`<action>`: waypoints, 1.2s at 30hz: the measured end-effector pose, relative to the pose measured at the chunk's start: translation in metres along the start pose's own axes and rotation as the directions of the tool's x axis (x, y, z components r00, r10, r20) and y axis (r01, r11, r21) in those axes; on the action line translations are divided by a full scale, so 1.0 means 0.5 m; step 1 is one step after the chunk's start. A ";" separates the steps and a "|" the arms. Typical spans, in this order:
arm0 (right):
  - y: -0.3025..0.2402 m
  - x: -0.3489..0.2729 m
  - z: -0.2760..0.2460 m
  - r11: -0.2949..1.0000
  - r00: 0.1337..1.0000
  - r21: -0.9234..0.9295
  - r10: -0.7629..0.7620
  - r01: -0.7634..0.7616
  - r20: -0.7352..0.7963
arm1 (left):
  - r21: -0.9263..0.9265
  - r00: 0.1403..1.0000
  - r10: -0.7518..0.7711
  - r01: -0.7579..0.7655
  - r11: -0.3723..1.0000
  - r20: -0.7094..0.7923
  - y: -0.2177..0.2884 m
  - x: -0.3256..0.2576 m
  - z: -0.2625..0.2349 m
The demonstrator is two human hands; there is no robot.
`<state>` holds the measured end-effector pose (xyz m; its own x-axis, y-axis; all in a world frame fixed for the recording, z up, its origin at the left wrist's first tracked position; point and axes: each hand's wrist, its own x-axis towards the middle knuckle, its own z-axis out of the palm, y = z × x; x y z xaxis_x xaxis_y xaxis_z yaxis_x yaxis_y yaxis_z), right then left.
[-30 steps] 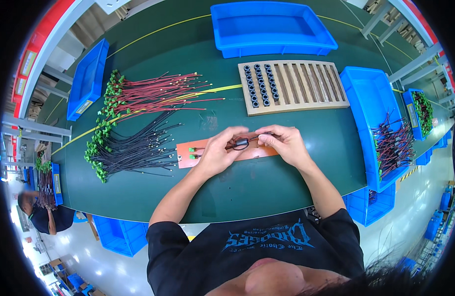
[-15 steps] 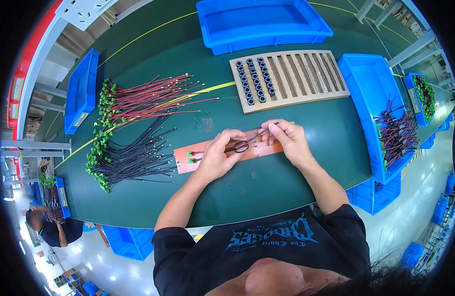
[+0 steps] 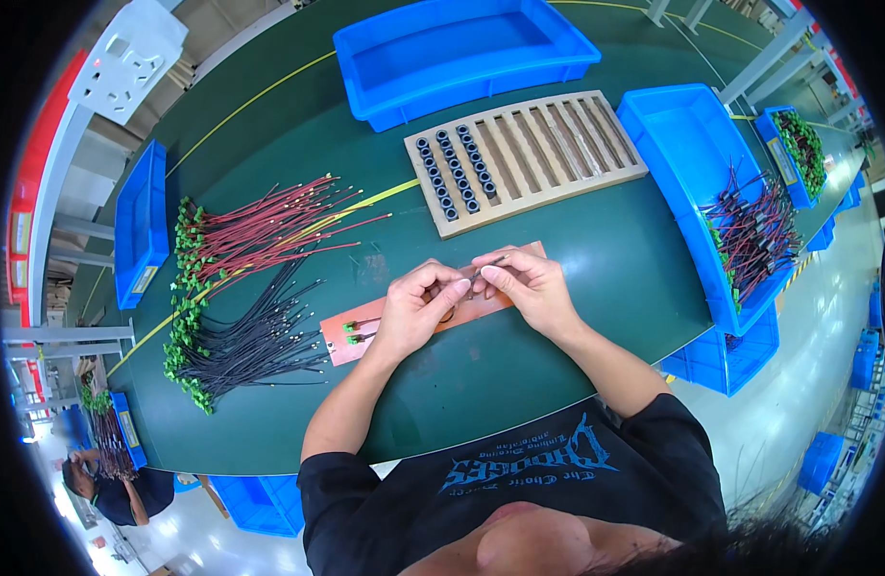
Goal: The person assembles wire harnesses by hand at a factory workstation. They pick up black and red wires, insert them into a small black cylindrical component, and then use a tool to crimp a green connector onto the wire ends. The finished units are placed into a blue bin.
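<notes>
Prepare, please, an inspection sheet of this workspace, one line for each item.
Surface: green tabletop, with an orange board on it.
Things at hand: dark wire, partly hidden; two green connectors at the orange board's left end; grooved wooden rack with three columns of black rings.
Clutter: tangled wire assemblies in the blue bin at right.
Grips: left grip and right grip, bare, close together, both pinching the dark wire.
Cables: red wires and black wires with green ends, spread at left; power cable: nothing seen.
Surroundings: white socket panel at upper left; another person at lower left.
</notes>
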<state>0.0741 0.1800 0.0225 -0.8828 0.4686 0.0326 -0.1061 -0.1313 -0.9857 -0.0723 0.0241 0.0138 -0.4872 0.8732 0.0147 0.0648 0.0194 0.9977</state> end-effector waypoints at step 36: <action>0.003 0.007 0.004 0.996 0.995 0.064 0.060 -0.055 -0.075 | -0.004 0.998 0.007 -0.007 1.000 0.058 0.006 0.008 0.000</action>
<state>0.0699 0.1796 0.0214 -0.8509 0.5239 -0.0389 -0.0866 -0.2129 -0.9732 -0.0741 0.0275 0.0170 -0.4350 0.9003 0.0176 0.0642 0.0116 0.9979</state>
